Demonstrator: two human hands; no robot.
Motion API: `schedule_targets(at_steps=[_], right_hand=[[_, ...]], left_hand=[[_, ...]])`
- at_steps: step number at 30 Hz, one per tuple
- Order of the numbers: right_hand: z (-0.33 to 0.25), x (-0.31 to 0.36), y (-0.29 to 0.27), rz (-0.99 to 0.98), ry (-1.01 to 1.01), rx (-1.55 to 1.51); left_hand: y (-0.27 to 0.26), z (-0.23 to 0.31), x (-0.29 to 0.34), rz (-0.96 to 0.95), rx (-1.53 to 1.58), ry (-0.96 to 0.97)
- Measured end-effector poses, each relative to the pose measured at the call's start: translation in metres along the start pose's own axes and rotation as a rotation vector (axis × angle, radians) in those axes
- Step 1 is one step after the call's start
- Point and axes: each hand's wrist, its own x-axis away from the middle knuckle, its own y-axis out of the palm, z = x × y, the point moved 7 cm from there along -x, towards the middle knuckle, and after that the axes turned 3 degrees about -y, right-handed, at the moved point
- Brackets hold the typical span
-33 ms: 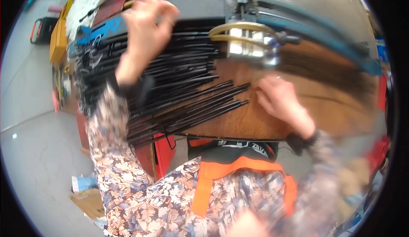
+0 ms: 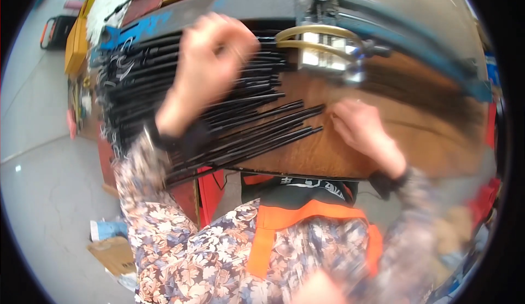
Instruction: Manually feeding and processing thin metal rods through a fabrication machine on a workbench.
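"Dozens of thin black rods [image 2: 147, 74], by the look of it. Where do they lie?"

"Side by side on a brown wooden tabletop [image 2: 306, 159], mostly to the left. Several nearer ones slant up to the right, and their tips end just beside the right hand [image 2: 361, 126]."

"Is that hand gripping one?"

"I can't make out. Its fingers are bent and close together, pointing toward the tips, but the contact is too unclear to judge."

"And the left hand [image 2: 213, 58]?"

"Over the denser part of the pile, blurred. The fingers curl round toward the thumb with a small dark gap inside; whether something is pinched there, I can't say."

"What's beyond the rods?"

"A shiny metal block [image 2: 322, 58] at the far side, with a yellowish hose [image 2: 317, 29] looped over it. A blue rail [image 2: 421, 44] runs off to the right from there."

"Further out?"

"A yellow box [image 2: 76, 50] at the far left, near a black case [image 2: 56, 32] on the grey floor [image 2: 49, 194]. Closest to the body, an orange band [image 2: 306, 210] crosses the leaf-patterned clothing [image 2: 219, 249]."
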Motion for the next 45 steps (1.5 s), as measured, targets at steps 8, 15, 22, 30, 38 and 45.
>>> schedule_targets(at_steps=[8,15,22,30,38,45], right_hand=[[-0.039,-0.030,0.003,-0.056,-0.184,-0.108],[-0.062,-0.006,-0.011,0.089,-0.177,-0.069],[-0.070,-0.007,-0.009,0.088,-0.206,-0.103],[-0.027,-0.005,0.012,-0.125,-0.024,-0.216],[-0.012,0.003,0.012,0.005,-0.056,-0.232],[-0.017,0.028,0.011,0.251,0.240,-0.513]], left_hand=[[0.017,0.165,0.092,-0.332,1.692,0.019],[-0.003,0.191,0.111,-0.425,1.772,0.270],[-0.011,0.202,0.117,-0.520,1.822,0.437],[0.036,0.103,0.151,-0.060,-0.185,0.075],[0.089,0.038,0.192,0.024,-0.705,-0.093],[0.088,0.057,0.201,0.035,-0.530,-0.064]])
